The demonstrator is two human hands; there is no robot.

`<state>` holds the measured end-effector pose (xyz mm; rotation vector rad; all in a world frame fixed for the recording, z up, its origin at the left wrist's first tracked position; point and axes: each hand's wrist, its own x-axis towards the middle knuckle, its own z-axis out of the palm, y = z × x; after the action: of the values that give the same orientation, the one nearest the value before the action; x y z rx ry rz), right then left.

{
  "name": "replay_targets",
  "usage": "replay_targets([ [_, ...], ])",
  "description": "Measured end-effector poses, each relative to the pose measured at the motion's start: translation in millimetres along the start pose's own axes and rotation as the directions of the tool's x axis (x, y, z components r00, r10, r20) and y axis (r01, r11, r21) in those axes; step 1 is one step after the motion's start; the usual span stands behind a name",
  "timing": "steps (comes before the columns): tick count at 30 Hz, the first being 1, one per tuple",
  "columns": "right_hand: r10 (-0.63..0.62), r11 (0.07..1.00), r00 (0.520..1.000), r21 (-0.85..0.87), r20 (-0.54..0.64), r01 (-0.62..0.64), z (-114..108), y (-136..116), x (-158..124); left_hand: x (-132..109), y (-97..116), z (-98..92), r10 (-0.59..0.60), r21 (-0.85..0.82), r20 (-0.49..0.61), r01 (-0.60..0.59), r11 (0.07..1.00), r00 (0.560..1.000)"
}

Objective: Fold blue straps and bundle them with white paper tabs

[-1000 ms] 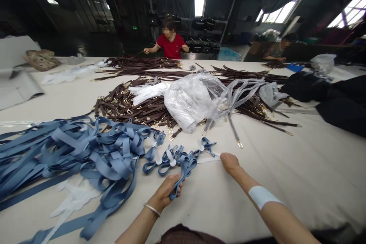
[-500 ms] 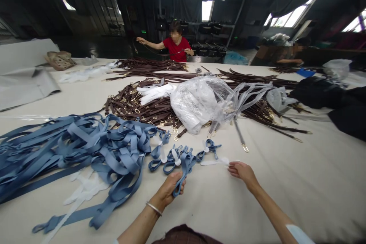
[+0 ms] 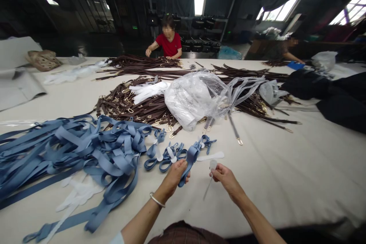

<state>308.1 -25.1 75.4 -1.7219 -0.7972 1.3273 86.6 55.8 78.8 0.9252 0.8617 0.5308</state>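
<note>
A folded blue webbing strap (image 3: 191, 158) is gripped in my left hand (image 3: 174, 179), its loops standing up past the fingers. My right hand (image 3: 227, 181) pinches a white strap tie (image 3: 213, 164) near its rounded end; the thin tail hangs down toward the table. The two hands are apart, with the tie not touching the strap. Just beyond them a second white tie (image 3: 211, 156) lies flat. Several blue strap bundles bound with white ties (image 3: 171, 155) rest past my left hand, and another bundle (image 3: 208, 142) lies behind the held strap.
Loose blue straps (image 3: 71, 145) are heaped on the left, with white ties (image 3: 78, 190) among them. Brown straps with metal buckles (image 3: 126, 103) and a see-through plastic bag (image 3: 188, 99) cover the middle. Across the table is a person in red (image 3: 169, 45); another person (image 3: 286, 51) is at the right.
My right hand has picked up a white tie from the table and brought it left, closer to the strap. The left hand still holds the folded strap. The person in red has lowered their arms.
</note>
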Motion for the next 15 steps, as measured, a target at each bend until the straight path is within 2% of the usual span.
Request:
replay_targets([
  [3, 0.034, 0.997, 0.998, 0.066, 0.048, -0.037, 15.4, 0.9, -0.8, -0.5, 4.6, 1.7, 0.027, 0.006, 0.025, -0.027, 1.000, 0.999],
  [7, 0.141, 0.946, 0.979, 0.271, 0.150, -0.178, 39.1, 3.7, -2.2, -5.5, 14.8, 9.9, 0.036, 0.049, 0.076, -0.040, 0.998, 0.996],
  [9, 0.175, 0.889, 0.968, 0.393, 0.179, -0.234, 48.1, 7.7, -0.5, -7.6, 19.7, 14.2, 0.037, 0.081, 0.095, -0.044, 0.996, 0.995],
  [12, 0.176, 0.747, 0.945, 0.587, 0.276, -0.311, 53.8, 16.0, 5.2, -7.6, 23.2, 15.8, 0.044, 0.083, 0.078, -0.051, 0.995, 0.996],
  [15, 0.144, 0.672, 0.902, 0.630, 0.407, -0.391, 53.6, 23.9, 11.8, -6.4, 23.6, 13.1, 0.046, 0.088, 0.085, -0.053, 0.995, 0.995],
])
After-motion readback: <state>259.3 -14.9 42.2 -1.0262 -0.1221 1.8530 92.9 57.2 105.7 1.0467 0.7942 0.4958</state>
